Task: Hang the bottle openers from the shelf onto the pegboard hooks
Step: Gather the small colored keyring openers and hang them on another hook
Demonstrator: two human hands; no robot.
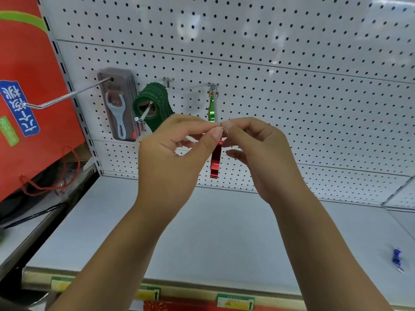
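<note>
Green opener (211,108) behind red opener (216,160)

Both hands (221,142) pinch ring (225,131) — red opener (216,158) dangling.

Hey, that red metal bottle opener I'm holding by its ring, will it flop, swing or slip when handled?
Probably stiff: the red metal bottle opener hangs straight as one flat bar. It likely swings freely, since only its key ring is pinched between the left hand and right hand. Its shiny finish suggests it could be slippery.
</note>
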